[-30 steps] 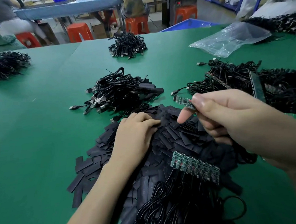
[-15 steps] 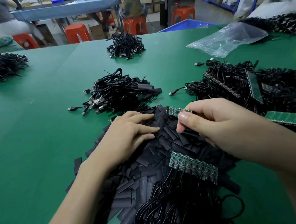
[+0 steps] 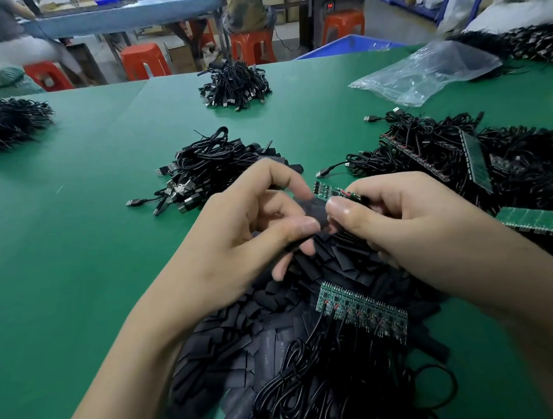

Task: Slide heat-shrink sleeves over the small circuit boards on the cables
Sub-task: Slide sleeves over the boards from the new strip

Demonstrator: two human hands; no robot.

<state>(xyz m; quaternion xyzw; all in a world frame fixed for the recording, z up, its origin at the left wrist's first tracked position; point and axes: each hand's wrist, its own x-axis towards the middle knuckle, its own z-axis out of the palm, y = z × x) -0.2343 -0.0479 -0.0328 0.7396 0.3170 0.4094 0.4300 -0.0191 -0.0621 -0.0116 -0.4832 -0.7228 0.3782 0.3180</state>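
Note:
My left hand [image 3: 247, 234] pinches a flat black heat-shrink sleeve [image 3: 314, 211] between thumb and fingers, lifted above a heap of black sleeves [image 3: 244, 329]. My right hand [image 3: 397, 230] grips a small green circuit board [image 3: 331, 190] by its wired end. The board's free end pokes out just above and to the right of the sleeve, almost touching it. Nearer me lies a panel of joined green boards [image 3: 364, 311] with black cables [image 3: 330, 388] coiled under it.
A pile of black USB cables [image 3: 213, 171] lies just beyond my hands, another [image 3: 235, 84] farther back. At the right, cables with green board strips [image 3: 474, 159] and a clear plastic bag [image 3: 422, 71]. Bare green tabletop [image 3: 75, 256] on the left. People sit at a far bench.
My left hand rose from the sleeve heap with one sleeve. My right hand brought the small board down and left until it met the sleeve.

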